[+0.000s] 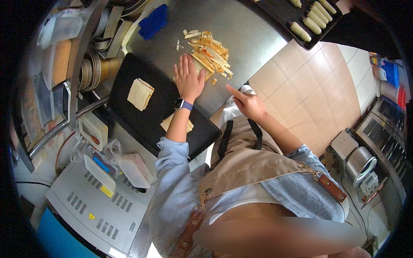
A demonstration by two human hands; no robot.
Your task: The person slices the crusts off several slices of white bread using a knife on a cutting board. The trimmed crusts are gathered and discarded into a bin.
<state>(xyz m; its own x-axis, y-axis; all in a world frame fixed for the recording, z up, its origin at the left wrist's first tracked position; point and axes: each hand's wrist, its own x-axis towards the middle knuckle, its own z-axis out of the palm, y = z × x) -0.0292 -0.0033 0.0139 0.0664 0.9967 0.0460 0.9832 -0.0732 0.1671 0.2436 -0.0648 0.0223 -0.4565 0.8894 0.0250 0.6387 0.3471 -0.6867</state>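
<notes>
My left hand (189,77), with a watch at the wrist, lies flat over a crustless sandwich (197,65) on the steel worktable (246,35). Most of that sandwich is hidden beneath the palm. A heap of cut bread crusts (211,53) touches its far side. To the right, my right hand (249,102) hovers by the table edge, index finger stretched out and the other fingers curled. Whether those fingers hold anything is hidden. On a black baking tray (129,127) sit one trimmed sandwich (141,94) and another sandwich (167,122), partly covered by my left forearm.
A blue cloth (153,22) lies at the table's back left. Beyond the right edge, a dark tray (274,16) carries several dough-wrapped rolls (311,25), with a dark-clothed arm beside it. Shelves hold round tins (90,71). Plastic tubs (135,169) stand on a grey machine (93,200).
</notes>
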